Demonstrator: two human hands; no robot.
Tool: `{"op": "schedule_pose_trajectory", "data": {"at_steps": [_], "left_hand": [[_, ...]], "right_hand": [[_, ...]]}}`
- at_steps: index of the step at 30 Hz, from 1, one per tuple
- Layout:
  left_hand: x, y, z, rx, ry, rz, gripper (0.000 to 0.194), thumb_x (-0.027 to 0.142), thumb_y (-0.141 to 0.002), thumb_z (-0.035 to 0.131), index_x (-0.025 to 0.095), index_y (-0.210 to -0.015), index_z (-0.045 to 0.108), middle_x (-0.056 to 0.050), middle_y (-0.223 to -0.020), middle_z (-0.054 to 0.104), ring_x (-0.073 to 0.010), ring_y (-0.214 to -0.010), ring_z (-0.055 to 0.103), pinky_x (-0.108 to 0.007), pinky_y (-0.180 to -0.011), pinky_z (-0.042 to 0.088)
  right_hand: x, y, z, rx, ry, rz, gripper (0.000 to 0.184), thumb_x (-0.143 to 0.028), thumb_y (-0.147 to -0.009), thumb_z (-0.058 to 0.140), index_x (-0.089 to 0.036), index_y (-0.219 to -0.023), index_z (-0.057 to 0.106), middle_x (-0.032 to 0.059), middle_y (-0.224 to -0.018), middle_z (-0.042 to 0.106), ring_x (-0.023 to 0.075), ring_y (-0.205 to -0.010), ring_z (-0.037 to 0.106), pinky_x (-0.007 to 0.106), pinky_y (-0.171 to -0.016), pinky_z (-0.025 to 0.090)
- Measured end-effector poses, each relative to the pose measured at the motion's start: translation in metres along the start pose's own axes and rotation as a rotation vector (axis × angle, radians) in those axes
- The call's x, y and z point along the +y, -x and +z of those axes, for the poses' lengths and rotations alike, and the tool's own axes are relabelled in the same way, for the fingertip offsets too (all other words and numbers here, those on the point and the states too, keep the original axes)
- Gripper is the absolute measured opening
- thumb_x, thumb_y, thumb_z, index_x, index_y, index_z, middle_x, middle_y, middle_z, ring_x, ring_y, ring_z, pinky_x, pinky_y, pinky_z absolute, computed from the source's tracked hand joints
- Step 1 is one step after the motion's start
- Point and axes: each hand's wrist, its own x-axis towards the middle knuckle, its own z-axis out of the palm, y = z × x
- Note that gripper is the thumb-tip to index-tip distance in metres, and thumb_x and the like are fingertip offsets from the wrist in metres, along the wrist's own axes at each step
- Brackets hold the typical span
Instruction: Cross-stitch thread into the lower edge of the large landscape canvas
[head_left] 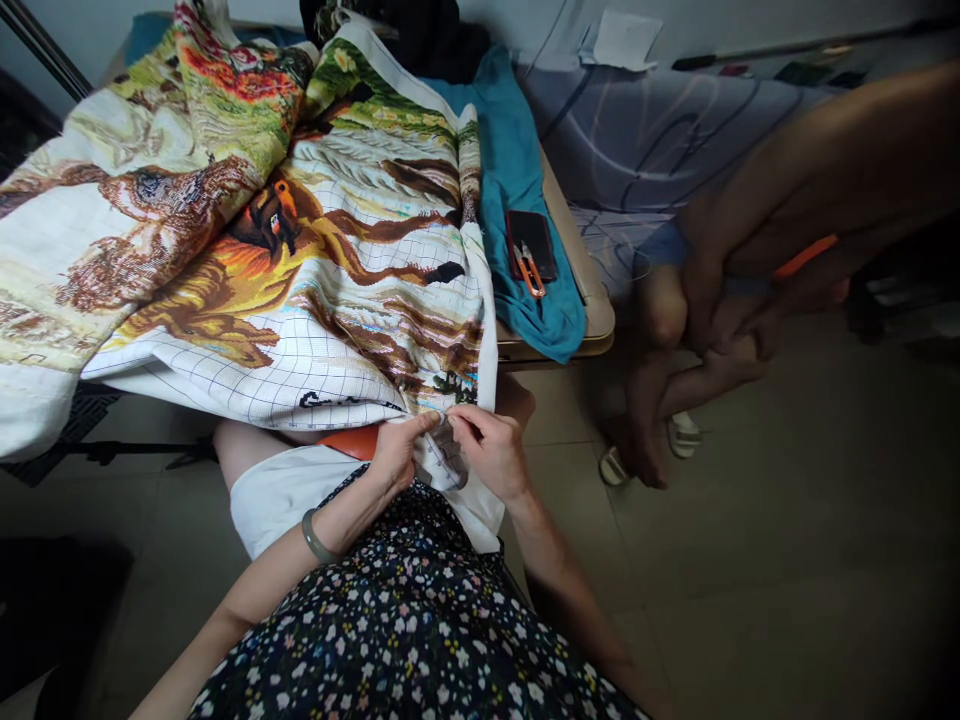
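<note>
A large cross-stitch cloth (pixel 352 260) with a printed grid and stitched animals and landscape spreads over the table and hangs down to my lap. At its lower front edge, my left hand (pixel 397 455) is closed, pinching the gathered fabric between thumb and fingers. Right beside it, my right hand (pixel 493 450) is closed in a pinch, its fingertips nearly meeting the left thumb. Whatever lies between those fingertips is too small to make out. Part of the cloth's edge drops below both hands in folds.
Orange-handled thread snips (pixel 529 272) lie on a dark phone (pixel 541 240), over a teal cloth (pixel 510 190) at the table's right side (pixel 589 295). Another person's legs (pixel 660 380) and sandals (pixel 616 466) are at the right. A white paper (pixel 626 38) is by the back wall.
</note>
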Motion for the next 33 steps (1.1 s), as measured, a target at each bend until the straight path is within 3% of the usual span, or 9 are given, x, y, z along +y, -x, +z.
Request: {"op": "schedule_pose_trajectory", "data": {"at_steps": [8, 33], "left_hand": [[-0.0004, -0.0005, -0.0002, 0.003, 0.007, 0.021, 0.035, 0.021, -0.042, 0.086, 0.012, -0.071, 0.070, -0.009, -0.076, 0.074, -0.0244, -0.078, 0.070, -0.038, -0.083, 0.050], [-0.0020, -0.0018, -0.0009, -0.001, 0.001, 0.043, 0.032, 0.022, -0.042, 0.086, 0.013, -0.067, 0.067, -0.005, -0.069, 0.071, -0.0213, -0.072, 0.068, -0.036, -0.080, 0.051]], "right_hand": [[-0.0008, 0.0032, -0.0035, -0.023, -0.037, 0.059, 0.019, -0.019, -0.091, 0.052, -0.019, -0.091, 0.070, 0.0030, -0.076, 0.074, 0.0143, -0.063, 0.067, 0.023, -0.058, 0.048], [-0.0031, 0.0003, -0.0025, -0.003, 0.014, 0.027, 0.018, -0.018, -0.090, 0.053, -0.018, -0.085, 0.070, 0.0025, -0.068, 0.071, 0.0130, -0.056, 0.063, 0.022, -0.058, 0.048]]}}
